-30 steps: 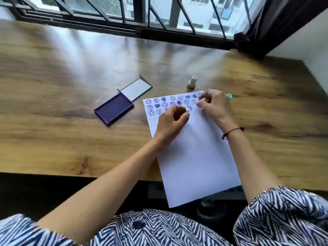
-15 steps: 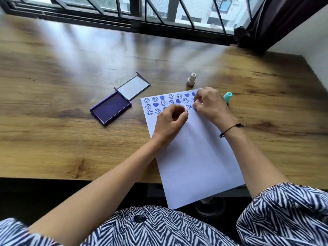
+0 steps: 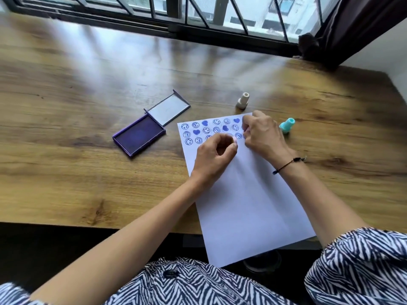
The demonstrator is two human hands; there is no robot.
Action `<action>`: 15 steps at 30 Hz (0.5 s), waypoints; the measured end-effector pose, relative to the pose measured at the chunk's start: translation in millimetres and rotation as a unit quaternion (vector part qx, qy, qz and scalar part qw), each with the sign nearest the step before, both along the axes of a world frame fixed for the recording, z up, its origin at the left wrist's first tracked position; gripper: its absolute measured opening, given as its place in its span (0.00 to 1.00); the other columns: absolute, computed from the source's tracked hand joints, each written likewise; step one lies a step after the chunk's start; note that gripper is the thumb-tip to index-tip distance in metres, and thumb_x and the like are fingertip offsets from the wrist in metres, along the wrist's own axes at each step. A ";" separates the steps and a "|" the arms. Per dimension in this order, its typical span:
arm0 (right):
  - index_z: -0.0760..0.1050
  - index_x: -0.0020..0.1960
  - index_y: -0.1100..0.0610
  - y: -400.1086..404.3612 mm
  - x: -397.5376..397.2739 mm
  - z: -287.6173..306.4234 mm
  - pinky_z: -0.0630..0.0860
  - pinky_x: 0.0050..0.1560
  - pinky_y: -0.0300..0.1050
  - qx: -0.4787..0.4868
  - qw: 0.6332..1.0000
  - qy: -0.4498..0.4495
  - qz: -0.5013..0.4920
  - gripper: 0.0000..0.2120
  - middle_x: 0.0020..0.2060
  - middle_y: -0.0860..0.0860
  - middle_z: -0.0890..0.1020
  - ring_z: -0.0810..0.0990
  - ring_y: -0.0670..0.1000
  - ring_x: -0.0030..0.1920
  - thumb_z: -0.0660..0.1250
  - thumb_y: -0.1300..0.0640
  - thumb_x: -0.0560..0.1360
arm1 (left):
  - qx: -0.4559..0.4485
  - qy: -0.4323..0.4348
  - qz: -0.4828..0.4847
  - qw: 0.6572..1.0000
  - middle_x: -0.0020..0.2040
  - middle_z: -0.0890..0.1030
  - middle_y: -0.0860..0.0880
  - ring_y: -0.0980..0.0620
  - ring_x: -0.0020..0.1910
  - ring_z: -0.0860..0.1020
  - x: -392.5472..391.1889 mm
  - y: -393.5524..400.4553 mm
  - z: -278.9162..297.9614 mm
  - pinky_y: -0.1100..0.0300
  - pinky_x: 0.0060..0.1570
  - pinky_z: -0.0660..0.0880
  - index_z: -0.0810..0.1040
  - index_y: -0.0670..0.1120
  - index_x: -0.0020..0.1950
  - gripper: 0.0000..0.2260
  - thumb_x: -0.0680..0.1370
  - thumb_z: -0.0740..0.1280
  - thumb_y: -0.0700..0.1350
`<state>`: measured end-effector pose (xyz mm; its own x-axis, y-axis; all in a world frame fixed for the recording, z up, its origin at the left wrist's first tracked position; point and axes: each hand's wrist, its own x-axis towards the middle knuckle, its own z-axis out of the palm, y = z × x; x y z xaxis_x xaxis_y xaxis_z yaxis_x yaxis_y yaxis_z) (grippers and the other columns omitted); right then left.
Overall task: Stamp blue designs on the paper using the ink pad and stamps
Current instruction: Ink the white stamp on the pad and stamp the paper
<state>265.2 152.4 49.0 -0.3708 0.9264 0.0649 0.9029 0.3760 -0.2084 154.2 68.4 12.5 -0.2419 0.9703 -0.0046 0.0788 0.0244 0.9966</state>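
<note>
Two bare hands work close together over the far end of a white sheet of paper (image 3: 242, 194). The left hand (image 3: 214, 156) is curled, its fingertips pinched around something small and pale, probably a stamp, pressed down at the third row of prints; the object itself is mostly hidden, so I cannot say for certain what it is. The right hand (image 3: 262, 134) rests just beside it on the paper's far right corner, fingers bent; whether it grips anything or only pins the sheet cannot be told. A thin dark bracelet (image 3: 288, 165) circles that wrist.

Blue smiley faces and hearts (image 3: 211, 128) fill roughly three rows across the paper's top; the rest is blank. The sheet lies slanted on a wooden table (image 3: 88, 172), its near edge overhanging.

Just beyond the paper stand a white stamp (image 3: 243, 100) and, right of the right hand, a teal stamp (image 3: 287, 125). To the left, apart from the paper, the ink pad (image 3: 139, 136) sits with its lid (image 3: 168, 108) folded back.

The paper looks light and likely to slide, so it wants holding flat. The stamps appear small, rigid and light, best pinched by the narrow neck.
</note>
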 end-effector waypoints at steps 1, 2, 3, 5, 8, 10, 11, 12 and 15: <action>0.75 0.45 0.62 0.1 0.0 -0.1 0.72 0.42 0.49 0.000 1.000 0.001 0.001 0.07 0.48 0.61 0.77 0.77 0.65 0.47 0.60 0.66 0.70 | -0.001 0.004 0.001 1.000 0.37 0.77 0.58 0.65 0.35 0.74 -0.3 0.3 -0.3 0.70 0.43 0.71 0.77 0.48 0.44 0.02 0.73 0.66 0.44; 0.75 0.45 0.62 -0.3 -0.3 0.6 0.71 0.42 0.49 -0.001 1.000 0.001 0.002 0.07 0.48 0.61 0.78 0.77 0.65 0.47 0.60 0.66 0.70 | -0.004 0.004 0.000 1.000 0.37 0.77 0.58 0.65 0.35 0.74 -0.5 0.7 -0.5 0.69 0.44 0.71 0.76 0.48 0.44 0.02 0.73 0.66 0.44; 0.75 0.45 0.62 0.0 -0.9 1.4 0.71 0.42 0.49 -0.003 1.000 0.001 0.007 0.07 0.48 0.61 0.78 0.77 0.64 0.47 0.60 0.66 0.70 | -0.006 0.002 -0.001 1.000 0.37 0.77 0.58 0.65 0.35 0.74 -0.9 1.1 -0.6 0.68 0.44 0.72 0.76 0.48 0.44 0.01 0.73 0.66 0.44; 0.77 0.45 0.62 3.5 -0.5 3.8 0.72 0.44 0.48 -0.025 1.000 0.010 0.014 0.07 0.47 0.61 0.79 0.78 0.63 0.48 0.61 0.66 0.69 | -0.004 0.000 0.001 1.000 0.37 0.78 0.57 0.64 0.35 0.74 -1.2 1.1 -1.2 0.65 0.46 0.72 0.76 0.49 0.44 0.02 0.73 0.67 0.44; 0.79 0.42 0.61 5.0 12.3 10.4 0.71 0.40 0.43 -0.059 0.988 0.133 -0.045 0.07 0.35 0.56 0.81 0.79 0.56 0.41 0.66 0.67 0.66 | -0.010 -0.008 -0.004 1.000 0.38 0.79 0.53 0.59 0.38 0.76 -0.3 1.0 -1.9 0.62 0.47 0.73 0.77 0.48 0.45 0.03 0.73 0.67 0.44; 0.78 0.37 0.58 -1.3 21.8 18.1 0.72 0.32 0.38 -0.088 0.942 0.301 -0.119 0.05 0.27 0.49 0.76 0.77 0.45 0.30 0.69 0.67 0.66 | -0.008 -0.019 -0.007 1.000 0.39 0.79 0.51 0.55 0.39 0.76 -0.5 1.5 -1.3 0.59 0.48 0.73 0.77 0.47 0.45 0.04 0.72 0.67 0.45; 0.76 0.35 0.56 -6.7 25.7 21.9 0.71 0.29 0.35 -0.102 0.910 0.374 -0.144 0.07 0.27 0.49 0.75 0.75 0.40 0.25 0.70 0.67 0.66 | -0.005 -0.022 -0.007 1.000 0.39 0.79 0.50 0.54 0.40 0.77 -1.0 1.7 -1.1 0.58 0.48 0.73 0.77 0.48 0.45 0.05 0.71 0.66 0.46; 0.75 0.33 0.55 -12.6 29.1 24.3 0.70 0.26 0.34 -0.115 0.883 0.428 -0.156 0.10 0.27 0.50 0.76 0.73 0.39 0.22 0.70 0.68 0.66 | -0.004 -0.022 -0.008 1.000 0.40 0.79 0.49 0.53 0.40 0.77 -1.3 1.9 -1.2 0.57 0.49 0.73 0.76 0.48 0.45 0.05 0.71 0.66 0.47; 0.74 0.33 0.56 -26.5 33.8 26.9 0.68 0.25 0.35 -0.144 0.837 0.501 -0.168 0.10 0.25 0.49 0.80 0.71 0.41 0.20 0.69 0.69 0.67 | -0.012 -0.032 -0.014 0.999 0.41 0.79 0.48 0.52 0.42 0.77 -1.5 2.0 -1.8 0.58 0.50 0.73 0.76 0.48 0.45 0.06 0.71 0.66 0.47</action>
